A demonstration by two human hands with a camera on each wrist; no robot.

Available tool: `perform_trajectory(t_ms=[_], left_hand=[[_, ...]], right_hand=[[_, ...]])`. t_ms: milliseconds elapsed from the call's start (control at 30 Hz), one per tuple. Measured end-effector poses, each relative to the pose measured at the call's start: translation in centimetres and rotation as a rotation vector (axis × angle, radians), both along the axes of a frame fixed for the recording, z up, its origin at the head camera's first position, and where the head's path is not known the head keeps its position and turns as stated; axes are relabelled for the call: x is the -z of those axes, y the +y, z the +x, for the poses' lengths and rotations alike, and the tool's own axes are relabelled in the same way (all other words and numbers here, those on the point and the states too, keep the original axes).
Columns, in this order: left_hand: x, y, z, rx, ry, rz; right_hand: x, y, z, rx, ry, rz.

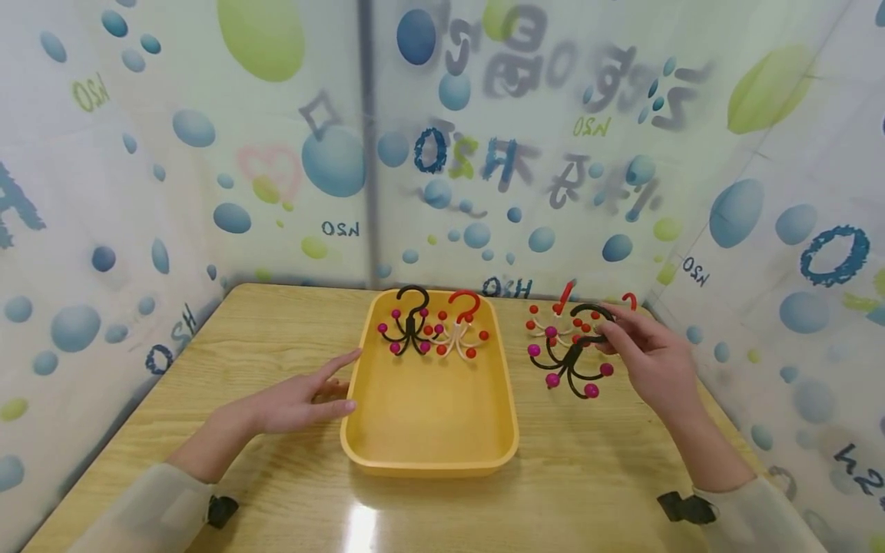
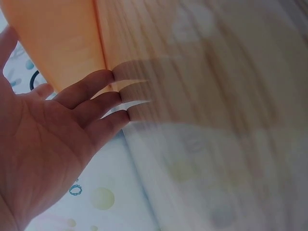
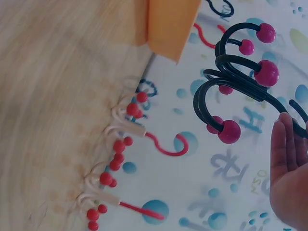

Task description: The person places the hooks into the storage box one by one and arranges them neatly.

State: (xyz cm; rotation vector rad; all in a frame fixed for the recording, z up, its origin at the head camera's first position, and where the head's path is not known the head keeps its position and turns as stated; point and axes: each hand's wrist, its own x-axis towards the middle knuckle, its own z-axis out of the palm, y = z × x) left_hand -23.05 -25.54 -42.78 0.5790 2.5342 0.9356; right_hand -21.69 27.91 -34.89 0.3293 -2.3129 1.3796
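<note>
My right hand (image 1: 653, 361) pinches a black hook (image 1: 571, 358) by its curved top, to the right of the tray. Several bent arms tipped with magenta balls spread from its stem, pointing down; in the right wrist view this black hook (image 3: 264, 94) hangs above the tabletop. My left hand (image 1: 297, 399) has its fingers straight, with fingertips at the left wall of the yellow tray (image 1: 429, 467). In the left wrist view the left hand (image 2: 48, 139) shows its palm beside the tray's wall (image 2: 57, 38).
Inside the tray's far end stand another black hook (image 1: 411, 329) and a white one (image 1: 457, 334) with red balls and a red top. Behind the right hand, two similar white hooks (image 3: 130, 127) stand on the wooden table (image 1: 594, 476). Patterned curtains (image 1: 276, 192) enclose the table.
</note>
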Motion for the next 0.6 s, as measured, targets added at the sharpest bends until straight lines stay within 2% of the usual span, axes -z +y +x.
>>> perform_trajectory(t_ms=[233,400,600], left_hand=[[-0.1,0.0,0.1,0.006,0.009,0.001],[-0.1,0.0,0.1,0.005,0.013,0.002],[0.0,0.0,0.0,-0.002,0.004,-0.004]], right_hand=[[-0.7,-3.0,-0.5,-0.075,0.041,-0.037],[-0.8,-5.1,-0.8,-0.094,0.013,0.001],[-0.7,-7.6,-1.4,-0.175,-0.029,-0.018]])
